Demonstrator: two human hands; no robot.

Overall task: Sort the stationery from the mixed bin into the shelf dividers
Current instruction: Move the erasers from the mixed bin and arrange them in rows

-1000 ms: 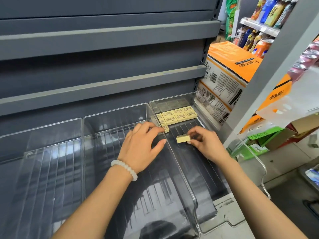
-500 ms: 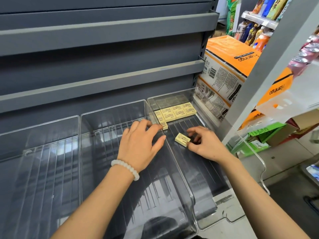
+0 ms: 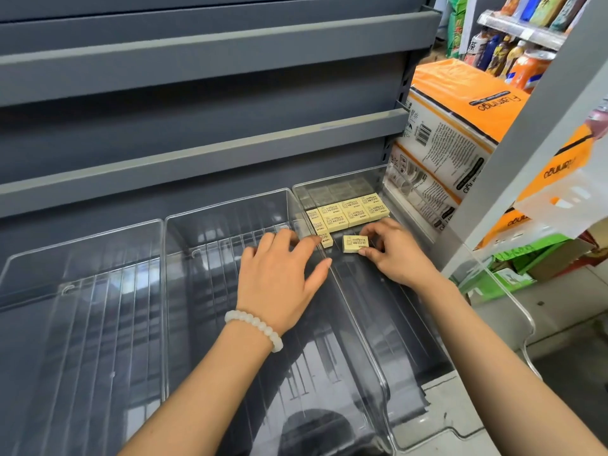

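Grey shelving, frame centre: right hand (image 3: pixel 394 255) pinches an eraser (image 3: pixel 355 243) in the right clear divider (image 3: pixel 388 324); left hand (image 3: pixel 279 274) rests flat, empty. Advise squaring it against the eraser row (image 3: pixel 352 212).

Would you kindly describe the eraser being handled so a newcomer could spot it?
Find the rightmost clear divider bin on the grey shelf. Yellow erasers sit packed in rows at its back. The loose eraser lies alone before them, between the right hand's fingers.

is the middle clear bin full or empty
Empty, as far as shows: through the middle clear plastic bin only the shelf's wire grid shows. The left hand hides part of its floor.
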